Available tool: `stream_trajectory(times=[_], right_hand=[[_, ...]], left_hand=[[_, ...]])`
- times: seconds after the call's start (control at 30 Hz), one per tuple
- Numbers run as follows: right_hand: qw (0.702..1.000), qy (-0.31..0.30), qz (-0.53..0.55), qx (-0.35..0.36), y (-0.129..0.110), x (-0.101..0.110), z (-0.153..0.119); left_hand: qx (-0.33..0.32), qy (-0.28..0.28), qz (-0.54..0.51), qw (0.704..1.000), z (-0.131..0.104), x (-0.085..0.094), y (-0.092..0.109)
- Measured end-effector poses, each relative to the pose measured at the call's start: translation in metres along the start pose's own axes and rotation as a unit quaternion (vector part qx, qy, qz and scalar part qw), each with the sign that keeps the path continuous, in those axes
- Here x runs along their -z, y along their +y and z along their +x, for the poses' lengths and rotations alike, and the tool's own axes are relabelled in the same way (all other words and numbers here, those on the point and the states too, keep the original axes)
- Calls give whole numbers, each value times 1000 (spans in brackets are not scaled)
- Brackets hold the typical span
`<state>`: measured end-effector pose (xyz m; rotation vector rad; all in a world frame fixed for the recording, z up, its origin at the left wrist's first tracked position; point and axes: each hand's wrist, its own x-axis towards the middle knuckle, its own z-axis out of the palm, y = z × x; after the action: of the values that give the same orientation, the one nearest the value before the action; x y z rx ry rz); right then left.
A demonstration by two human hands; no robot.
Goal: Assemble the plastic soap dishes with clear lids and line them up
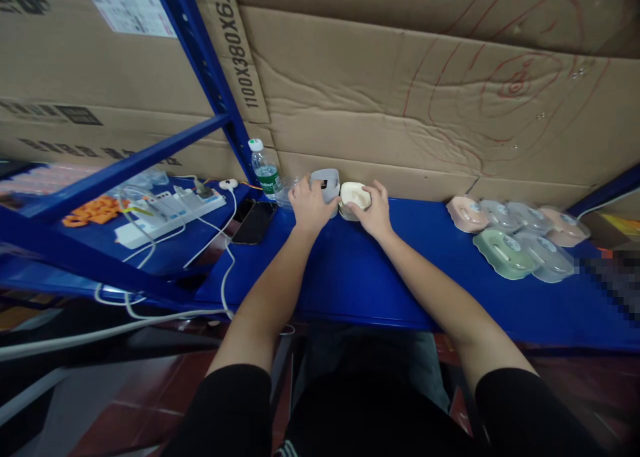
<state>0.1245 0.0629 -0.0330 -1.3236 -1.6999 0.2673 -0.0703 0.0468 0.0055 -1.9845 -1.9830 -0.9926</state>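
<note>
My left hand [309,205] is closed around a small grey plastic container [327,177], which shows a dark spot near my fingers. A cream plastic container [354,192] with a hollow top sits right beside the grey one. My right hand [375,210] grips the cream container from its right side, thumb at the near rim. Both containers are at the back of the blue table [360,277], close to the cardboard. My fingers hide part of each one. Clear plastic [286,194] lies just left of my left hand.
A water bottle [267,174] and a black phone [255,222] are on the left. Several clear-covered containers [505,254] in pink, grey and green sit on the right. A blue post [207,67], a white power strip [173,214], cables and orange pieces [95,212] lie further left.
</note>
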Motion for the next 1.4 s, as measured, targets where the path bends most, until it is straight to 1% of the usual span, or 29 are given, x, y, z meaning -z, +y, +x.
stream_trajectory(times=[0.07, 0.1, 0.2, 0.27, 0.33, 0.4, 0.47, 0.5, 0.6, 0.7, 0.77, 0.83, 0.9, 1.0, 1.07, 1.2, 1.33, 1.4], right_hand=[[1000, 9, -14, 25, 6, 20, 4], [999, 13, -26, 41, 11, 33, 7], [994, 29, -74, 71, 32, 81, 9], [988, 44, -126, 71, 52, 117, 5], [977, 53, -199, 55, 78, 151, -3], [961, 72, -265, 24, 105, 179, -12], [942, 71, -328, -32, 130, 199, -18], [931, 74, -352, -68, 140, 205, -20], [913, 52, -385, -124, 157, 212, -21], [909, -12, -391, -147, 158, 208, -19], [911, -37, -383, -148, 154, 204, -19], [920, -35, -369, -132, 150, 200, -19], [934, -24, -343, -100, 146, 195, -19], [951, -11, -301, -64, 141, 186, -20], [956, -10, -286, -69, 140, 181, -21], [965, -28, -248, -76, 141, 175, -22], [977, -35, -203, -49, 137, 172, -22], [982, -29, -183, -32, 132, 172, -21]], left_hand=[[-53, 15, -14, 998, -2, 3, 7], [-96, 7, -26, 995, -4, 3, 12], [-233, -69, -53, 969, -13, -5, 30], [-280, -114, -52, 952, -20, -15, 41], [-286, -136, -37, 948, -26, -26, 47], [-277, -152, -23, 948, -28, -35, 47], [-266, -162, -18, 950, -27, -39, 45], [-257, -163, -15, 952, -26, -39, 43], [-224, -157, 1, 962, -23, -37, 39], [-206, -154, 4, 966, -22, -34, 39], [-206, -146, -2, 968, -22, -33, 39], [-206, -136, -6, 969, -22, -32, 39], [-202, -129, -8, 971, -21, -32, 39], [-196, -131, -10, 972, -20, -32, 38], [-192, -137, -10, 972, -20, -33, 37], [-201, -146, -25, 968, -22, -36, 34], [-215, -148, -33, 965, -23, -37, 33], [-216, -150, -34, 964, -23, -37, 34]])
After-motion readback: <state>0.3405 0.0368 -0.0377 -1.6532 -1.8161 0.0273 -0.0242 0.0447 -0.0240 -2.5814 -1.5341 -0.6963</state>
